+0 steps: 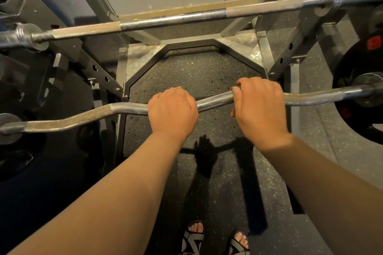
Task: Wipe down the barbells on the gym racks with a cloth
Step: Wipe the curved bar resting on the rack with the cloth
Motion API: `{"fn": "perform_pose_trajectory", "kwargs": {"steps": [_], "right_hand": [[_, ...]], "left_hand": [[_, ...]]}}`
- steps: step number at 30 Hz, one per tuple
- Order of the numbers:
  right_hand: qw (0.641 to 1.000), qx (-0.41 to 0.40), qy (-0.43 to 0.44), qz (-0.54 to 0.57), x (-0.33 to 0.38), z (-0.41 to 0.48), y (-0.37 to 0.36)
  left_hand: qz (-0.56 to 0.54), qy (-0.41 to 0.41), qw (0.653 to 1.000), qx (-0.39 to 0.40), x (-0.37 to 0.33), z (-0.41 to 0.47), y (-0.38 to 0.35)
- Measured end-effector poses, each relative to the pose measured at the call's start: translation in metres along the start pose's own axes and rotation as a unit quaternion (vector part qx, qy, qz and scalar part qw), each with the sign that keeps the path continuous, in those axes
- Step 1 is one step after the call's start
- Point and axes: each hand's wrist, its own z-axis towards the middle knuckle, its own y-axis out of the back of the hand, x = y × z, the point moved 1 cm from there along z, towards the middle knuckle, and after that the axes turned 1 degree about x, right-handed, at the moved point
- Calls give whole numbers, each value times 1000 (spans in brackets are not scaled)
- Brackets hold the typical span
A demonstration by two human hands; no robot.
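Observation:
A bent steel curl bar [213,101] runs across the middle of the view. My left hand [172,109] grips it from above near its centre, fingers curled over the far side. My right hand [259,105] grips the same bar a little further right, thumb and fingers wrapped round it. A straight barbell [165,19] lies higher up on the rack, beyond both hands. No cloth shows in either hand.
Grey rack uprights [290,47] with holes stand left and right. Black weight plates [356,93] sit on the curl bar's right end, and a dark plate on its left end [8,128]. Speckled rubber floor [196,72] lies below, with my sandalled feet [194,232] at the bottom.

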Motion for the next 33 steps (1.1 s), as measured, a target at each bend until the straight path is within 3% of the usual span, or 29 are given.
{"fn": "perform_pose_trajectory", "kwargs": {"steps": [2, 7, 9, 14, 18, 22, 33], "right_hand": [[1000, -2, 0, -3, 6, -4, -2], [990, 78, 119, 0, -25, 2, 13], [994, 86, 72, 13, -42, 4, 19], [999, 13, -45, 10, -29, -2, 11], [998, 19, 16, 49, -3, 0, 2], [993, 58, 103, 32, -28, -1, 13], [999, 11, 29, -31, -13, 6, 5]], "left_hand": [[-1, -2, 1000, -1, -1, 0, 1], [3, 1, 1000, -6, -1, 0, 2], [8, 3, 1000, -5, -2, 0, 3], [0, 9, 1000, -1, -4, 1, 3], [10, 8, 1000, -1, -3, 1, 2], [7, 7, 1000, -5, -2, 1, 0], [-13, 20, 1000, 2, -9, 0, 1]]}}
